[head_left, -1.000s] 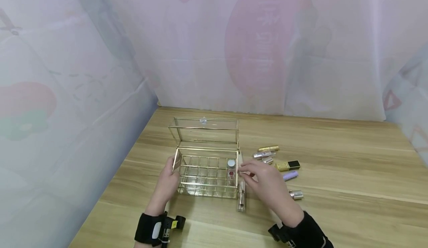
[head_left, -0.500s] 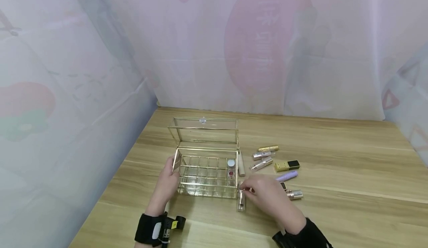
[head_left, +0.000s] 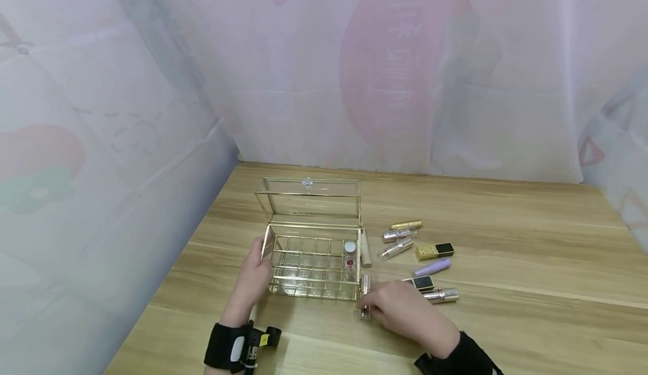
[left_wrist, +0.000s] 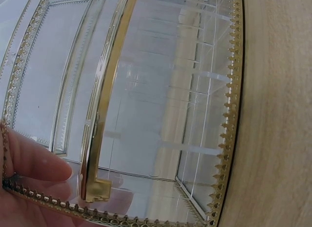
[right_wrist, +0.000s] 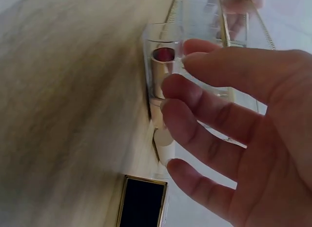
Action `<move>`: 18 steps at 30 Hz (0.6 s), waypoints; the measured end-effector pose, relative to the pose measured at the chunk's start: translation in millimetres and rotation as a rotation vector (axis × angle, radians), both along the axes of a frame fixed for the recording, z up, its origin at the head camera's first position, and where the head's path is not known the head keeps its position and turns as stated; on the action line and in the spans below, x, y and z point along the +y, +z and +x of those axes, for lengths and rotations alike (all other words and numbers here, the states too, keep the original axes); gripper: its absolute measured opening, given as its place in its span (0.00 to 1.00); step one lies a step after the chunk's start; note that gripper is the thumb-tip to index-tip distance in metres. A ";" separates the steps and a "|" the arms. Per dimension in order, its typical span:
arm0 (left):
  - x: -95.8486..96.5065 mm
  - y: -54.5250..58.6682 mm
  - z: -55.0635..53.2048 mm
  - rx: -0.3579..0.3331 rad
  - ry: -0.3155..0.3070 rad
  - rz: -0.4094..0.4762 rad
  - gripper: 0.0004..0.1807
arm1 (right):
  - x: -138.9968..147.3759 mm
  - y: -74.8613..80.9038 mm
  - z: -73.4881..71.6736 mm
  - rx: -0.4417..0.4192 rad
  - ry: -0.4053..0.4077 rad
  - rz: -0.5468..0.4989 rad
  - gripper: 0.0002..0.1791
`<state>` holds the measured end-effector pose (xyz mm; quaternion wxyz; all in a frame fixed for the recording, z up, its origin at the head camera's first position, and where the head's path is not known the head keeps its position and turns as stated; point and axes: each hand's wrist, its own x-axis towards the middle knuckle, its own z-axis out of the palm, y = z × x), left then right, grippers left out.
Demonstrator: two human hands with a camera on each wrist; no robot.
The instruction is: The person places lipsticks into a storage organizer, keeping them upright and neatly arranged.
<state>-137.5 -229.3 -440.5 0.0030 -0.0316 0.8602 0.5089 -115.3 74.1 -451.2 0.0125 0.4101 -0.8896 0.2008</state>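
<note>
A gold-framed glass box [head_left: 316,279] with a divided grid inside stands with its lid [head_left: 314,187] raised. My left hand [head_left: 255,276] grips its left wall, the thumb [left_wrist: 44,158] over the inner side. Two lipsticks [head_left: 350,263] stand in the rightmost column. My right hand [head_left: 405,310] is at a lipstick [head_left: 365,283] that lies by the box's front right corner. In the right wrist view this lipstick [right_wrist: 161,85] shows a clear cap and dark red tip; the loosely bent fingers are beside it, not wrapped round. Whether they touch it I cannot tell.
Right of the box lie a pale tube [head_left: 365,249], a gold tube [head_left: 406,225], silver lipsticks [head_left: 397,248], a gold-and-black lipstick [head_left: 434,251], a purple tube [head_left: 432,267], a black-capped one [head_left: 422,283] and another silver lipstick [head_left: 442,295]. Curtains [head_left: 405,139] surround the wooden table [head_left: 516,262].
My right hand has moved from beside the box's right wall toward the front, down to the lipstick at the corner. The left hand and box have stayed put.
</note>
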 end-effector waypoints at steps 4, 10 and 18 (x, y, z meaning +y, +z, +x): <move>-0.1 -0.6 -0.4 0.000 0.001 0.002 0.34 | -1.2 -3.0 -0.8 0.042 0.021 0.028 0.15; 0.0 -0.8 -0.6 -0.001 0.003 -0.002 0.34 | -3.2 -6.9 -2.6 0.084 0.050 0.065 0.17; -0.4 -1.0 -0.9 0.006 -0.009 -0.003 0.33 | -7.3 -9.7 -0.4 0.099 0.040 0.115 0.18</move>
